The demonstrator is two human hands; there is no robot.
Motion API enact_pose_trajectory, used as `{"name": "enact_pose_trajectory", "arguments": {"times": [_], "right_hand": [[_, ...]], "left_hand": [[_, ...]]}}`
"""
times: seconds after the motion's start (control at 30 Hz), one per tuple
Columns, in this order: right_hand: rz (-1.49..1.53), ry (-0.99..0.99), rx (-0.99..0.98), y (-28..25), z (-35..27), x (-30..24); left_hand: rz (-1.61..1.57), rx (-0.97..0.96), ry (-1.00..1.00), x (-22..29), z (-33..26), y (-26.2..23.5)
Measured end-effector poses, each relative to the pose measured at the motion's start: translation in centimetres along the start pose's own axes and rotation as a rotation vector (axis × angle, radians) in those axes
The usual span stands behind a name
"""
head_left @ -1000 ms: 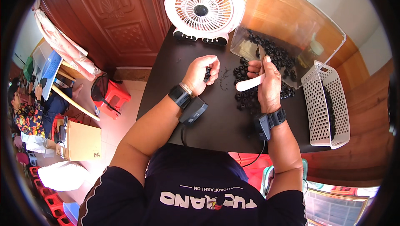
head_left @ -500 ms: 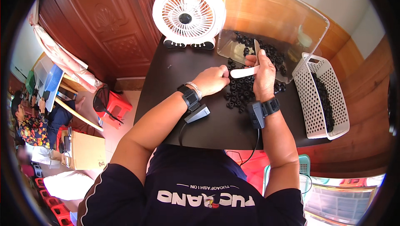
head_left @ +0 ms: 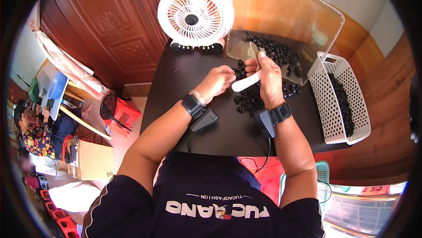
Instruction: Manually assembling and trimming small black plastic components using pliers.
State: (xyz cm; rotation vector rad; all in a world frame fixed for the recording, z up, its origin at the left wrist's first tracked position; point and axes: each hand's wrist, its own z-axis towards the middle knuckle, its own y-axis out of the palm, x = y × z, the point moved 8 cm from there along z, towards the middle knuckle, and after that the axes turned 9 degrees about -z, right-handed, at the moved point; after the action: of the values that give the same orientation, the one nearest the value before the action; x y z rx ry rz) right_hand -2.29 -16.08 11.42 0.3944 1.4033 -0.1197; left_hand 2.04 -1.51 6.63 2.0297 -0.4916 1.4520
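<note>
My right hand (head_left: 269, 73) is closed around a knife whose white handle (head_left: 246, 82) sticks out toward the left and whose blade (head_left: 254, 50) points away from me. On the dark table, under and around that hand, lies a pile of small black ring-shaped parts (head_left: 250, 99). To the left of the pile is my left hand (head_left: 217, 81), its fingers curled and pinched together. Whatever it holds, if anything, is hidden. Beyond both hands, a clear plastic bin (head_left: 285, 9) stands with more black parts in its low side.
A white animal-shaped fan (head_left: 193, 18) stands at the table's far left. On the right is a white perforated basket (head_left: 358, 119) with black parts inside. Cables run from the devices on both wrists. A red stool (head_left: 121, 115) stands on the floor, left; another person (head_left: 33, 128) sits farther off.
My right hand has shifted left with the knife, whose handle now slants lower. My left hand has drawn slightly left and stays pinched beside the pile.
</note>
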Motion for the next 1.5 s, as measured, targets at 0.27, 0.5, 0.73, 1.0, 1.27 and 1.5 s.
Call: {"name": "enact_pose_trajectory", "arguments": {"times": [0.27, 0.5, 0.73, 1.0, 1.27, 1.5], "right_hand": [[-0.215, -0.045, -0.206, 4.0, -2.1, 0.6], [-0.33, -0.177, -0.256, 4.6, -2.7, 0.3], [-0.192, -0.186, -0.137, 4.3, -2.6, 0.1], [-0.275, -0.075, -0.235, 5.1, -3.2, 0.5], [-0.217, -0.034, -0.168, 4.5, -2.7, 1.1], [-0.26, -0.079, -0.145, 4.4, -2.9, 0.5]], "left_hand": [[-0.613, -0.052, 0.117, 0.5, -2.2, -0.7], [-0.452, -0.114, 0.192, 0.9, -2.3, -0.2], [-0.487, 0.017, 0.143, 0.3, -2.6, -0.8], [-0.43, 0.027, 0.123, 0.0, -2.7, 0.0], [-0.315, -0.029, 0.139, 0.2, -2.6, 0.6], [-0.151, -0.012, 0.157, 0.8, -3.1, 0.5]]}}
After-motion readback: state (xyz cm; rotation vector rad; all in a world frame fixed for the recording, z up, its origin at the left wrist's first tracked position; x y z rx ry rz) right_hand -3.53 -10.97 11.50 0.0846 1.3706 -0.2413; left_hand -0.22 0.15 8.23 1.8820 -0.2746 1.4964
